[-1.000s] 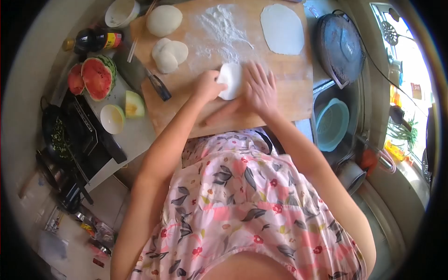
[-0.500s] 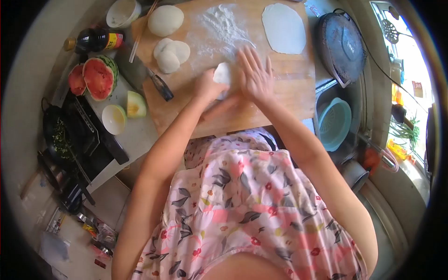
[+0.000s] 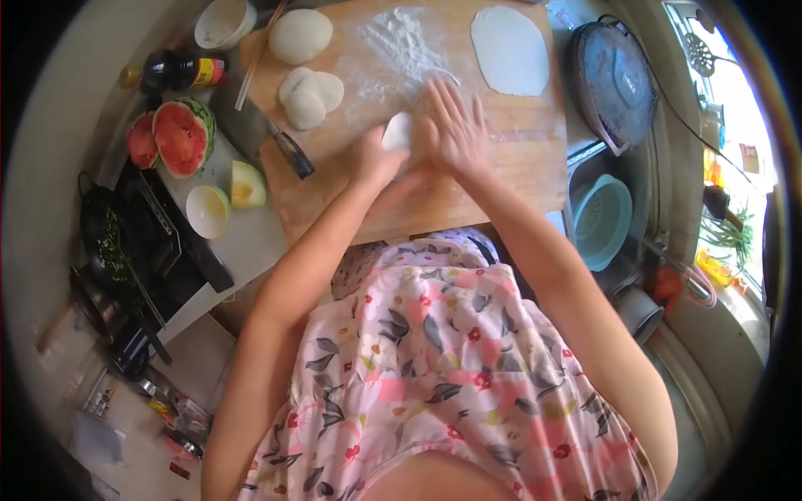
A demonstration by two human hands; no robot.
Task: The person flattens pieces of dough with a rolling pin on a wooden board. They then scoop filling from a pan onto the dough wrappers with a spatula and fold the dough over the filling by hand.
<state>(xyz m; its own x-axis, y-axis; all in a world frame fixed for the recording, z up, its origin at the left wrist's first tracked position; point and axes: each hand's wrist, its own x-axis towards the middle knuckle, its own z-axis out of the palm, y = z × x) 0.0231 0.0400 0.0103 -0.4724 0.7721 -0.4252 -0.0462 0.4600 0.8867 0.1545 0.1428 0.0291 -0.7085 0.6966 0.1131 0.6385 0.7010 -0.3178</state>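
Note:
My left hand [image 3: 376, 157] is closed on the edge of a small white piece of dough [image 3: 398, 130], holding it over the wooden board [image 3: 518, 184]. To its right, my right hand [image 3: 458, 134] is open, palm down with fingers stretched forward. A blurred brown stick, seemingly a rolling pin [image 3: 401, 189], runs from under the right palm toward me. Ahead lies a patch of loose flour [image 3: 403, 43]. A rolled-out dough sheet [image 3: 510, 52] is at the far right of the board. Several small dough pieces [image 3: 306, 102] overlap at the left, below a larger dough ball [image 3: 301, 37].
A knife handle [image 3: 292, 154] juts over the board's left edge. Further left are cut watermelon [image 3: 185, 138], a bowl [image 3: 207, 212], a dark bottle [image 3: 167, 72] and a pan [image 3: 107, 238]. A round electric griddle [image 3: 614, 79] and a teal basin [image 3: 601, 221] stand right.
Both hands stay in nearly the same place. The right hand has shifted very slightly, and the whole view has drifted a little to the right.

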